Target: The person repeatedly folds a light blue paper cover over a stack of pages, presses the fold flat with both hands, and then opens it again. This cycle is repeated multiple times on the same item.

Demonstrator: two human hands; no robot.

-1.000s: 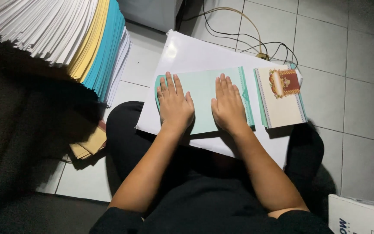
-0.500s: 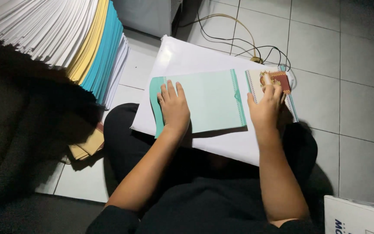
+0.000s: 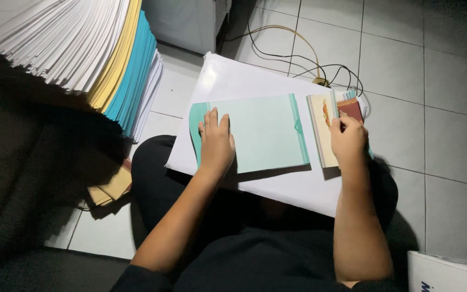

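Since a second ago: right hand (image 3: 348, 141) left the mint-green card (image 3: 260, 132) and moved right to the small stack of cards (image 3: 333, 127); left hand (image 3: 215, 143) stayed put.

Left to right: tall stack of paper (image 3: 82, 48), white with yellow and blue bands, top left, small tan pile (image 3: 112, 186) under it on the floor. White board (image 3: 277, 92) lies across the person's lap over a pale tiled floor (image 3: 439, 108); cables (image 3: 309, 59) run past the board's far edge.

Left hand lies open and flat, palm down, pressing the green card's left edge near the board's left side. Card lies flat mid-board. Right hand at the board's right edge, fingers pinched on the top card of the small stack, lifting its right side. White box corner (image 3: 449, 273) bottom right.
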